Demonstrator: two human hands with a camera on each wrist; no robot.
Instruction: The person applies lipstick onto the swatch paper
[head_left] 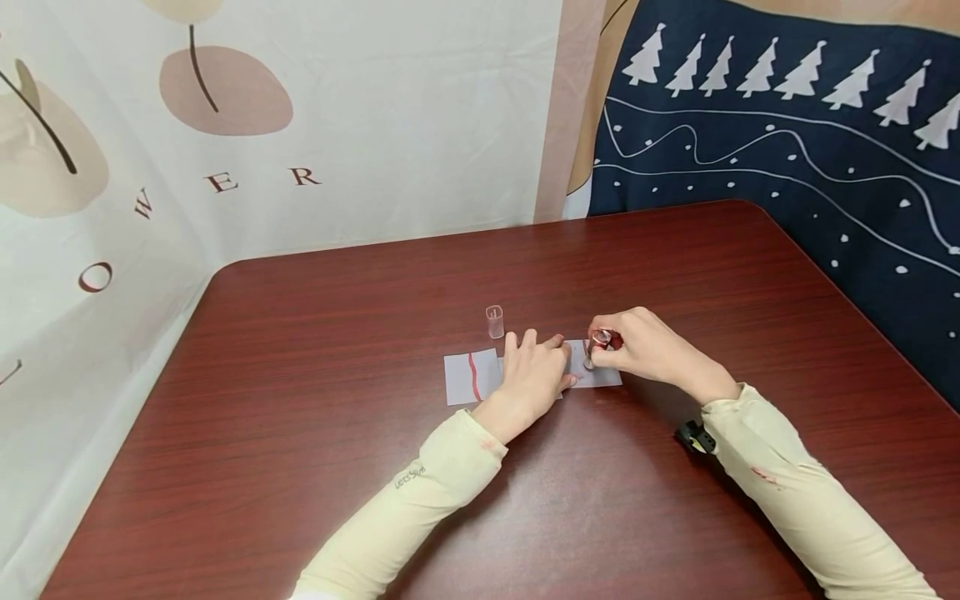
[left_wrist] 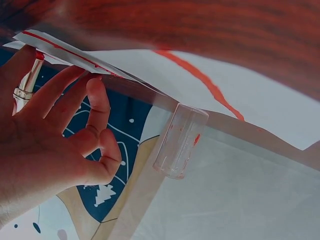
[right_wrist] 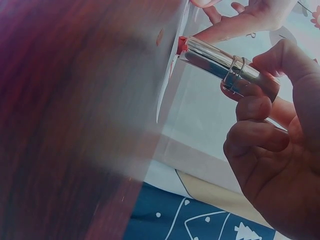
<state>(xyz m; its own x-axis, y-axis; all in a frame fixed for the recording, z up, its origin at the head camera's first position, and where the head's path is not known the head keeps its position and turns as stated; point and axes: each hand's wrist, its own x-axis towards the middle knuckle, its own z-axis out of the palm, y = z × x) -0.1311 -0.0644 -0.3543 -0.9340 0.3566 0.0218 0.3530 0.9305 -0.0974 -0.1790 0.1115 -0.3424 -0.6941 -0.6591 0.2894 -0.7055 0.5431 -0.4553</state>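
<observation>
My right hand [head_left: 648,346] pinches a lipstick [right_wrist: 215,60] in a shiny metal tube, its red tip down against the right-hand slip of white paper [head_left: 606,377]. Part of a red line shows on that slip. Spread over the paper's left side is my left hand [head_left: 531,377], fingertips resting on it. Another slip, mostly hidden, lies beneath this hand. To its left, a white slip [head_left: 457,380] carries a wavy red line [left_wrist: 200,80]. Beyond the left hand a clear plastic cap [head_left: 495,322] stands upright, with red smears inside or on its wall.
The slips lie in a row on a dark red wood-grain table [head_left: 337,333]. A white printed cloth [head_left: 390,108] hangs behind it, and a navy cloth with white trees [head_left: 750,142] hangs at the right. A black strap-like device [head_left: 696,437] sits at my right wrist.
</observation>
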